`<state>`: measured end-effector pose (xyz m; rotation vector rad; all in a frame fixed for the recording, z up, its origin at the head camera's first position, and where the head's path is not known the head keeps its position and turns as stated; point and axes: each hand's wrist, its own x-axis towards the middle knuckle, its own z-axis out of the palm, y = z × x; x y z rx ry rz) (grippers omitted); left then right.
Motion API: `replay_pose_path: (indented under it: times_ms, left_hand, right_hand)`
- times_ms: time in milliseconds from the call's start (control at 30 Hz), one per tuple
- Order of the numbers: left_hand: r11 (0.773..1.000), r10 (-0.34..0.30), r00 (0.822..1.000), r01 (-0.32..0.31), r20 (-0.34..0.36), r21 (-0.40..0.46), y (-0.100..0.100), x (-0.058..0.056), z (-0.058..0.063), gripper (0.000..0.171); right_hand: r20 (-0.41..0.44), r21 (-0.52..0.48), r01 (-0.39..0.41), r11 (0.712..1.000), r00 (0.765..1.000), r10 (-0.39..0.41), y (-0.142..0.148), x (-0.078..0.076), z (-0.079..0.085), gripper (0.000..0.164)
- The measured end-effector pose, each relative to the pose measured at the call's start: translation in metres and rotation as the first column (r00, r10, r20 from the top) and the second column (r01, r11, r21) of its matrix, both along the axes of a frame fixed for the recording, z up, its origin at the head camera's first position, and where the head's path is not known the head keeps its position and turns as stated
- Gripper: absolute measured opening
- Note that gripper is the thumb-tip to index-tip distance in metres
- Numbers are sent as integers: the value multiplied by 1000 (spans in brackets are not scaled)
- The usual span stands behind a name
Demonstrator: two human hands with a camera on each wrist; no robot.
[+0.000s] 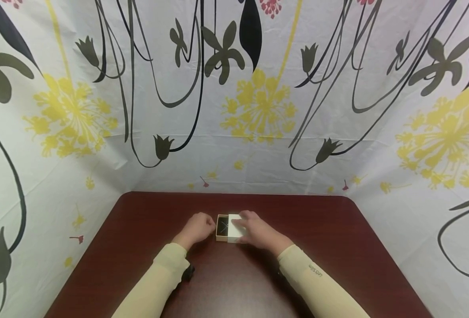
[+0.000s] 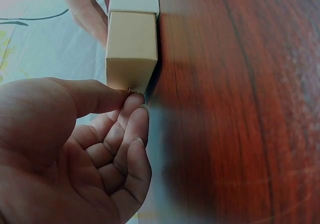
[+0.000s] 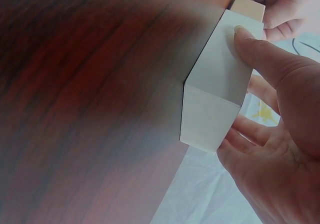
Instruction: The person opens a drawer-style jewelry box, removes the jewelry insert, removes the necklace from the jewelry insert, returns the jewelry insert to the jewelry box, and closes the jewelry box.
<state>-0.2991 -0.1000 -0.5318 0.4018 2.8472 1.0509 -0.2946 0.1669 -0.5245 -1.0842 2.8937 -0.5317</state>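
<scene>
A small sliding jewelry box lies on the table, its white sleeve [image 1: 233, 230] partly off the tan drawer [image 2: 131, 36]. Inside the exposed part of the drawer is a black insert [image 1: 222, 227] with thin, light crossing lines, too small to identify. At the drawer's end, the thumb and forefinger of my left hand [image 1: 196, 229] pinch a small pull tab, mostly covered by the fingertips. My right hand [image 1: 260, 232] grips the sleeve; in the right wrist view its thumb lies along one face and its fingers reach round the opposite side.
The box rests on a dark reddish wooden table [image 1: 234, 282] with rounded far corners. White flower-printed cloth [image 1: 234, 172] hangs behind it and along both sides. A dark object [image 1: 188, 273] shows beside the left sleeve cuff.
</scene>
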Motion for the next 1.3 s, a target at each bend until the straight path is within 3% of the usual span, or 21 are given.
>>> replay_pose_path:
  times_ms: [1300]
  left_hand:
    - [1000, 10, 1000, -10, -1, -15, -5, -2, -3, 37]
  right_hand:
    - [-2, -9, 0, 1000, 1000, 0, -1, -1, -1, 68]
